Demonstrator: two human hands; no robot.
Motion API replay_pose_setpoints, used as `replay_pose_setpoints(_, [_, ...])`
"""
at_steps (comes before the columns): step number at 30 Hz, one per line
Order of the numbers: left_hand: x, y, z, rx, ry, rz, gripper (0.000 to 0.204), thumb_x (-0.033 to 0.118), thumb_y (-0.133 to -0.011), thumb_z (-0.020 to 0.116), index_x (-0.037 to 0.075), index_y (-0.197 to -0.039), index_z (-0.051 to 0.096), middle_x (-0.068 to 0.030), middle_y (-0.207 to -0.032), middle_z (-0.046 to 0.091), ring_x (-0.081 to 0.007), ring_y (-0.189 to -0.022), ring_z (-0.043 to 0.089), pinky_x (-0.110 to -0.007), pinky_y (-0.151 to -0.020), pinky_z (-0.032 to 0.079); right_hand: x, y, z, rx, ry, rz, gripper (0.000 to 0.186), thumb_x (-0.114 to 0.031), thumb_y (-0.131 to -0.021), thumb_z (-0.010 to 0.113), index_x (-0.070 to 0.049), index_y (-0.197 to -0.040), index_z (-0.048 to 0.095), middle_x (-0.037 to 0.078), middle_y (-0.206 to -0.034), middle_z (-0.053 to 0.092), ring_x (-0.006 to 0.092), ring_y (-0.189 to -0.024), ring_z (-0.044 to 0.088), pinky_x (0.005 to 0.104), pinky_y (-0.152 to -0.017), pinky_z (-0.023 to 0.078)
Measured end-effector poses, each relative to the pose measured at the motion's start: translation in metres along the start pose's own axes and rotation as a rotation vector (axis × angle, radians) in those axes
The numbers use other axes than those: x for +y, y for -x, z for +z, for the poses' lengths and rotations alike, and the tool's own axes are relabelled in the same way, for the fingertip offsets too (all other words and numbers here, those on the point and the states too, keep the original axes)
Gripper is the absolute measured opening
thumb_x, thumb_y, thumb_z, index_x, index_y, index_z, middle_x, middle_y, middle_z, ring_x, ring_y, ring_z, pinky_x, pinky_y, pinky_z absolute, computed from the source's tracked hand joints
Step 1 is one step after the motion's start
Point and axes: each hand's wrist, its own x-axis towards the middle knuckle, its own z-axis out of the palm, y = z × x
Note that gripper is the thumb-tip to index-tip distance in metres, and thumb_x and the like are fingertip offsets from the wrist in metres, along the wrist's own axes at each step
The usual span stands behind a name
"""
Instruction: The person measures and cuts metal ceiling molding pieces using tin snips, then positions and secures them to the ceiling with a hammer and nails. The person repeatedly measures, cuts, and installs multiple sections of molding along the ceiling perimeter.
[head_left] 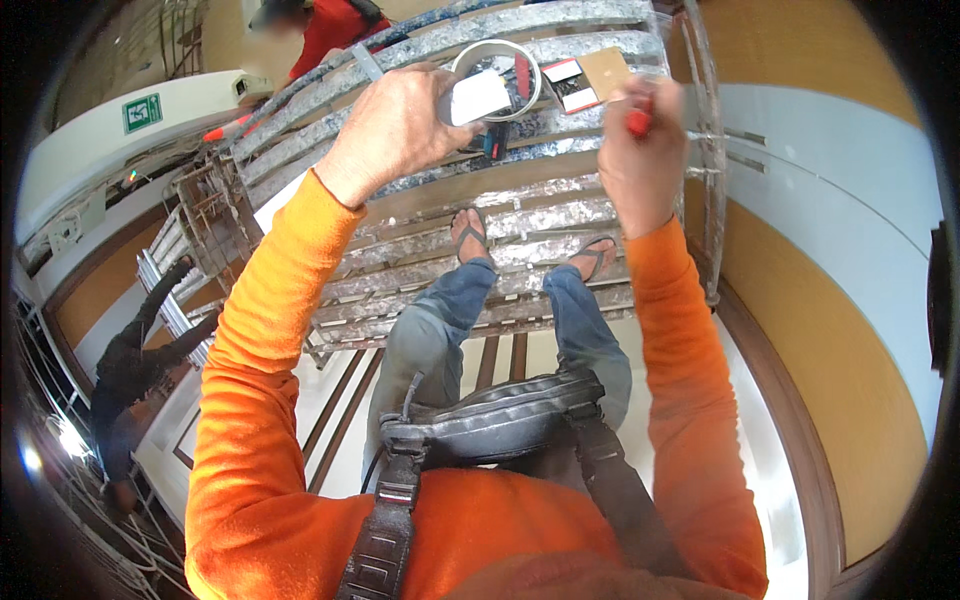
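Note:
My left hand [395,125] is closed on a small white rectangular piece [478,97], held over a white bucket [530,60] with a red object and other items inside. My right hand [640,165] grips a red-handled tool [637,118], blurred at the tip, near a piece of cardboard [604,66] and a small red-and-white box [573,88]. A dark teal tool [494,143] lies just below the bucket on the paint-spattered slatted scaffold [530,210]. A flat grey strip [366,62] shows behind my left hand.
My sandalled feet stand on the slats. A wood-and-white panelled wall [820,220] is at right. A person in red [330,30] is at top, another in dark clothing [135,360] by a metal ladder [170,290] at left. An exit sign [142,112] hangs on the upper-left wall.

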Motion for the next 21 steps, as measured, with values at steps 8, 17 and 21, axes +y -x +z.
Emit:
replay_pose_setpoints(8, [0.04, 0.017, -0.071, -0.049, 0.077, 0.057, 0.044, 0.031, -0.078, 0.084, -0.003, -0.105, 0.074, -0.0185, -0.081, 0.069, -0.0309, -0.072, 0.069, -0.042, -0.07, 0.054, -0.077, 0.009, -0.068, 0.09, 0.042, 0.109, 0.036, -0.023, -0.082, 0.08, -0.012, -0.109, 0.06, 0.01, -0.098, 0.072, 0.0325, -0.086, 0.072, 0.0474, -0.077, 0.056])
replay_pose_setpoints(17, [0.091, 0.027, -0.13, -0.115, 0.221, 0.186, 0.043, 0.025, -0.075, 0.085, -0.003, -0.105, 0.074, -0.0175, -0.083, 0.068, -0.0288, -0.074, 0.068, -0.038, -0.071, 0.055, -0.136, 0.016, -0.119, 0.097, 0.278, -0.06, 0.045, -0.014, -0.074, 0.083, -0.011, -0.112, 0.06, 0.011, -0.103, 0.067, 0.0319, -0.095, 0.068, 0.0444, -0.08, 0.055])
replay_pose_setpoints(21, [0.117, 0.024, -0.138, -0.09, 0.161, 0.282, 0.045, 0.025, -0.076, 0.085, -0.003, -0.109, 0.073, -0.0192, -0.092, 0.069, -0.0289, -0.081, 0.069, -0.038, -0.075, 0.055, -0.132, 0.048, -0.134, 0.107, 0.129, 0.127, 0.045, -0.014, -0.072, 0.084, -0.012, -0.11, 0.06, 0.01, -0.103, 0.066, 0.0334, -0.101, 0.065, 0.0454, -0.091, 0.049])
